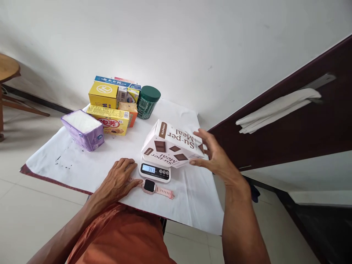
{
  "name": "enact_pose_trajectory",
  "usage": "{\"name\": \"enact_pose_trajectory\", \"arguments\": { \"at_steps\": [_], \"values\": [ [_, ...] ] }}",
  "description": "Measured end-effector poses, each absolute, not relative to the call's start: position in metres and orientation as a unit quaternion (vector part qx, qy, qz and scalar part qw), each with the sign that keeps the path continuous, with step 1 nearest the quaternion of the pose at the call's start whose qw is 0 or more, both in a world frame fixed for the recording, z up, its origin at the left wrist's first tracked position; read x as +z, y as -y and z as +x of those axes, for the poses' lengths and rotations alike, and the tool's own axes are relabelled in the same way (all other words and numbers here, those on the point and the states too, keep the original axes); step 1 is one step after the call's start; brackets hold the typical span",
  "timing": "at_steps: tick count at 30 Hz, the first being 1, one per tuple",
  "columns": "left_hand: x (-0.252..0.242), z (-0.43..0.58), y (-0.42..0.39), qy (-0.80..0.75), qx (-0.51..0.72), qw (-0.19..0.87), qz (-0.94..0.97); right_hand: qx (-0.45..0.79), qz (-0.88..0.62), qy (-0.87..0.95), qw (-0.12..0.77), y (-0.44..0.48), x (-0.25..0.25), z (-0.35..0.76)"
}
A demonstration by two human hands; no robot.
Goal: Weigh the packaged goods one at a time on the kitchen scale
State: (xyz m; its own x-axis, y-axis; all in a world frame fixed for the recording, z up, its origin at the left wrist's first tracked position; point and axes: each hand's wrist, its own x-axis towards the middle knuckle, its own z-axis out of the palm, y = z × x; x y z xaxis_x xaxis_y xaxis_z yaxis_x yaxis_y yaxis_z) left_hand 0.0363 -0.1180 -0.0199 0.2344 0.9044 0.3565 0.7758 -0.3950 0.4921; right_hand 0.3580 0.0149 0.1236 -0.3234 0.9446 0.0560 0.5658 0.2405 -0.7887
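A white "Su-per Meal" box (176, 143) with brown chocolate pictures rests on a small white digital scale (155, 173), whose lit display seems to read 341. Around the box's right end is my right hand (217, 157), thumb at the near corner and fingers at the far edge. My left hand (118, 179) lies on the white cloth left of the scale, fingers stretched out and nothing gripped. Its thumb reaches the strap of a pink smartwatch (149, 186) lying in front of the scale. The box hides the scale's plate.
Back left on the cloth-covered table (189, 209) stand a purple-wrapped tissue pack (84, 130), a yellow snack box (112, 119), a yellow carton (103, 94), several other boxes and a green canister (148, 102). A wall borders the back. A white cloth (277, 110) hangs at right; a wooden stool (9, 68) is at left.
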Motion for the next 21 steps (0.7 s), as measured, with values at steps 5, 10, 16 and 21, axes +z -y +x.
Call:
{"name": "enact_pose_trajectory", "arguments": {
  "at_steps": [5, 10, 16, 21],
  "values": [
    [-0.022, 0.037, 0.118, -0.539, 0.317, 0.102, 0.774, 0.421, -0.511, 0.679, 0.318, -0.009, 0.082, 0.349],
    [-0.023, 0.038, 0.117, -0.535, 0.331, 0.094, 0.772, 0.439, -0.493, 0.655, 0.368, -0.002, 0.070, 0.343],
    [-0.024, 0.038, 0.117, -0.540, 0.329, 0.099, 0.768, 0.382, -0.504, 0.634, 0.445, -0.036, 0.072, 0.357],
    [-0.023, 0.039, 0.117, -0.545, 0.324, 0.103, 0.767, 0.353, -0.566, 0.542, 0.511, -0.126, 0.051, 0.364]
  ]
}}
